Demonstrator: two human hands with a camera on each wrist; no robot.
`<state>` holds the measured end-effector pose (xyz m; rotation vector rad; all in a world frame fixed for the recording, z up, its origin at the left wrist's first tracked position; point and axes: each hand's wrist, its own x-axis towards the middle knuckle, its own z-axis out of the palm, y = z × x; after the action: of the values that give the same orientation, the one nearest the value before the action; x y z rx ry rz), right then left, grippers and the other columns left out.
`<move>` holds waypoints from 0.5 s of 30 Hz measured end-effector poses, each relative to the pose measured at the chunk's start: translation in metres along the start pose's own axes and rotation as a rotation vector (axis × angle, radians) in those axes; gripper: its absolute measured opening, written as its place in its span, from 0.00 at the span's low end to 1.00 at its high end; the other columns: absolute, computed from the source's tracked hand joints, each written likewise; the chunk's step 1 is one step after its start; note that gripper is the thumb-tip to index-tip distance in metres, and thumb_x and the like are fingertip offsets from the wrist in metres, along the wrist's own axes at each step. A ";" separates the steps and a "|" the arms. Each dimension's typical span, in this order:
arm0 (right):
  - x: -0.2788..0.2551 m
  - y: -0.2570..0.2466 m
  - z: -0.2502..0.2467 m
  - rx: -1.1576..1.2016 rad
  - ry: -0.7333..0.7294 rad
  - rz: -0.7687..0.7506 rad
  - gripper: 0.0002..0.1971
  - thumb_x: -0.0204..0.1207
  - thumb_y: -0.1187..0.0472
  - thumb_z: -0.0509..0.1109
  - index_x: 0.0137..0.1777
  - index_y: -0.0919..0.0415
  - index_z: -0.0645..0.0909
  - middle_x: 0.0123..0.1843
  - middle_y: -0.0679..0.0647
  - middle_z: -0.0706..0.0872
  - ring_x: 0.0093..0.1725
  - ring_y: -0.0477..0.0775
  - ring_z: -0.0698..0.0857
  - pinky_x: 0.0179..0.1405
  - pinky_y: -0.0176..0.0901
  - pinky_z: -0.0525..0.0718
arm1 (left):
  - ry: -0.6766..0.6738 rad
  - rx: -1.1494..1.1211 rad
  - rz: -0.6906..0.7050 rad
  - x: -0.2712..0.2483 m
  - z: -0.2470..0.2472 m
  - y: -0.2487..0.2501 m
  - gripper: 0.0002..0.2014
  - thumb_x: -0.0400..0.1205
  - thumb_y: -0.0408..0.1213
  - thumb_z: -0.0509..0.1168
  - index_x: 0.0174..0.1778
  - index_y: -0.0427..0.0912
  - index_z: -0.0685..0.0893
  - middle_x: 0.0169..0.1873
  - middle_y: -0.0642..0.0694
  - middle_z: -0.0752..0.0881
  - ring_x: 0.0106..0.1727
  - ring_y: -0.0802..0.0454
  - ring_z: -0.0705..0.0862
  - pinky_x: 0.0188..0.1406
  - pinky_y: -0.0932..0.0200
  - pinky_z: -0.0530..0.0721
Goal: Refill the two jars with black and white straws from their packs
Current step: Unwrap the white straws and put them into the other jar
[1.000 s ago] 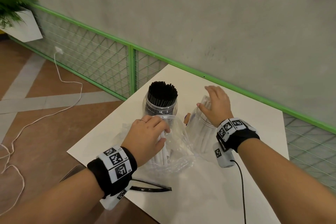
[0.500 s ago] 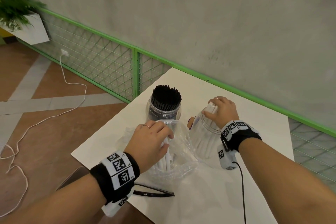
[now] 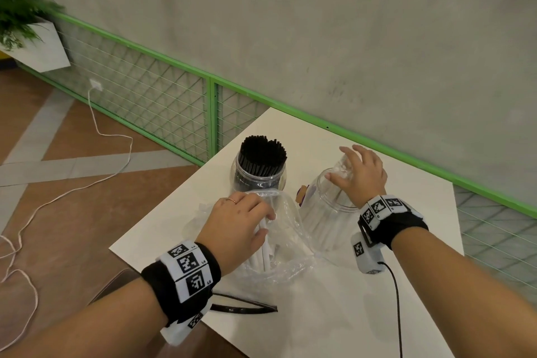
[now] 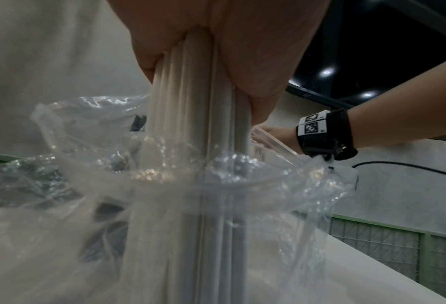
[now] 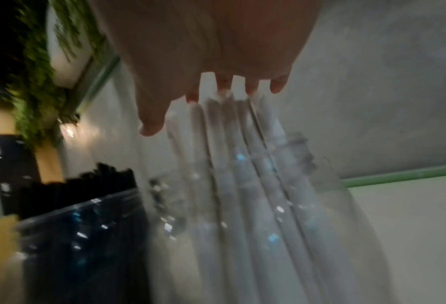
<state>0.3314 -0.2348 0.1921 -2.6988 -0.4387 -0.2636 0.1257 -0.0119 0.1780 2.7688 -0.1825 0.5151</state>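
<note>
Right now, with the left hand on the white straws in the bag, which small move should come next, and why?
Probably lift the white straws up out of the plastic pack and carry them toward the clear jar. The left hand already grips the bundle, its lower part still in the pack, while the right hand rests on the white straws in the jar. The black straws already fill their jar.

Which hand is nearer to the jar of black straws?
Left. The left hand grips white straws in the clear pack just in front of the jar of black straws; the right hand is farther off, at the other jar.
</note>
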 end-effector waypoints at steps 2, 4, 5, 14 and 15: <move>-0.011 -0.011 -0.010 0.133 0.095 -0.071 0.30 0.72 0.42 0.74 0.73 0.47 0.73 0.75 0.52 0.72 0.76 0.59 0.65 0.72 0.61 0.67 | 0.005 0.000 0.005 0.000 0.001 -0.001 0.13 0.71 0.45 0.70 0.50 0.57 0.79 0.48 0.58 0.82 0.51 0.51 0.81 0.45 0.52 0.80; -0.031 -0.029 -0.021 0.326 0.100 -0.181 0.23 0.75 0.46 0.72 0.68 0.50 0.77 0.66 0.50 0.78 0.67 0.52 0.73 0.68 0.53 0.73 | 0.011 -0.009 0.009 0.000 0.001 -0.002 0.13 0.72 0.45 0.70 0.51 0.57 0.79 0.48 0.58 0.82 0.51 0.50 0.81 0.45 0.52 0.80; -0.044 -0.041 -0.025 0.418 0.024 -0.226 0.18 0.77 0.48 0.71 0.64 0.51 0.79 0.62 0.48 0.81 0.61 0.47 0.77 0.63 0.48 0.77 | 0.017 -0.016 0.016 0.000 0.002 -0.003 0.13 0.72 0.44 0.70 0.51 0.57 0.79 0.48 0.57 0.82 0.51 0.50 0.81 0.45 0.52 0.80; -0.116 -0.092 0.009 0.468 -0.606 -0.292 0.32 0.69 0.51 0.80 0.72 0.46 0.71 0.61 0.44 0.78 0.55 0.45 0.79 0.50 0.34 0.77 | 0.032 -0.072 0.054 0.001 0.002 -0.008 0.13 0.74 0.52 0.61 0.53 0.55 0.81 0.48 0.54 0.83 0.48 0.48 0.80 0.42 0.47 0.82; -0.119 -0.095 0.014 0.489 -0.613 -0.282 0.30 0.68 0.51 0.80 0.69 0.43 0.71 0.60 0.41 0.78 0.56 0.43 0.78 0.52 0.32 0.76 | 0.034 -0.090 0.051 0.001 0.002 -0.007 0.14 0.75 0.52 0.61 0.53 0.54 0.81 0.49 0.54 0.83 0.48 0.49 0.80 0.44 0.47 0.82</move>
<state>0.1898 -0.1776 0.1835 -2.1796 -0.9227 0.5467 0.1287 -0.0057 0.1749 2.6720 -0.2627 0.5524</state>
